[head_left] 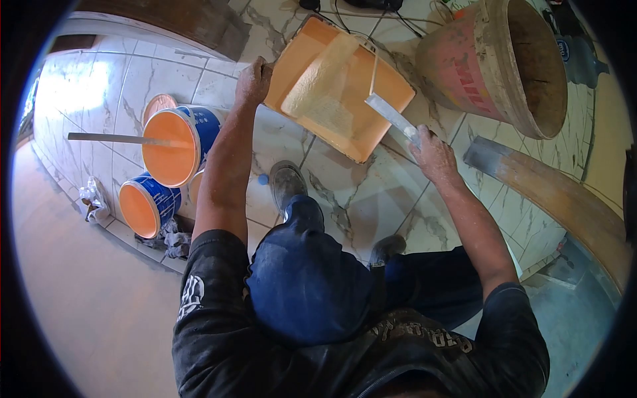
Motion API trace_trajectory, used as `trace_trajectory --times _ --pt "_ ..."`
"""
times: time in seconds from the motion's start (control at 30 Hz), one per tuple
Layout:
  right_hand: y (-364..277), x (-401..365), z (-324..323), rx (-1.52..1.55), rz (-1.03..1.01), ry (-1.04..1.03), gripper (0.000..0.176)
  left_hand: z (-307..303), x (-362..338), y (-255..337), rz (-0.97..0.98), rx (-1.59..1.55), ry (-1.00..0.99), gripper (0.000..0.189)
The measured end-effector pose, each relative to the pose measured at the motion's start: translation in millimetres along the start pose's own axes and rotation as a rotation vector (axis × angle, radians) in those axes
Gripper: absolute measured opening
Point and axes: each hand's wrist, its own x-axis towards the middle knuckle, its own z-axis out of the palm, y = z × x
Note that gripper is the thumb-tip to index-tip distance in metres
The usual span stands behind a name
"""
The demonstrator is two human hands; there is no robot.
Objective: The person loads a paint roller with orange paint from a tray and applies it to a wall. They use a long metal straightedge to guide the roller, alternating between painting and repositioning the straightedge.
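Note:
An orange-coated paint tray [383, 86] sits tilted across my view over the tiled floor. My left hand [254, 81] is closed at its left edge and seems to grip the rim; the fingertips are partly hidden. In my right hand [434, 156] is the pale handle of a paint roller [323, 76], held at the tray's right side. A thin wire frame runs from that handle toward the far end of the tray. The fuzzy roller sleeve, covered in light orange paint, lies lengthwise inside the tray.
On the left stand a paint bucket [171, 149] with a stick across it and a smaller orange-topped bucket [141, 209]. A large dirty bucket [464, 63] leans at the upper right. Below it lies a curved wooden board [551, 189]. Cables [398, 16] cross the floor behind.

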Motion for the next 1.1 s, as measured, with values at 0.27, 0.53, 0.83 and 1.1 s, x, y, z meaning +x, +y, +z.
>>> trace_trajectory --times 0.27,0.53,0.83,1.1 --pt "67.1 -54.3 -3.0 -0.101 0.077 -0.072 0.039 3.1 2.3 -5.0 -0.021 0.005 -0.01 0.021" --pt "87.4 -66.5 4.6 -0.155 0.156 -0.145 0.039 2.4 2.8 -3.1 -0.021 -0.025 -0.017 0.022" --pt "31.7 -19.6 10.9 -0.136 0.082 -0.066 0.037 1.4 2.3 -0.8 -0.028 0.042 -0.021 0.024" --pt "-3.2 -0.7 6.1 0.028 0.029 -0.031 0.034 1.6 2.3 -0.6 -0.028 0.012 0.002 0.021"
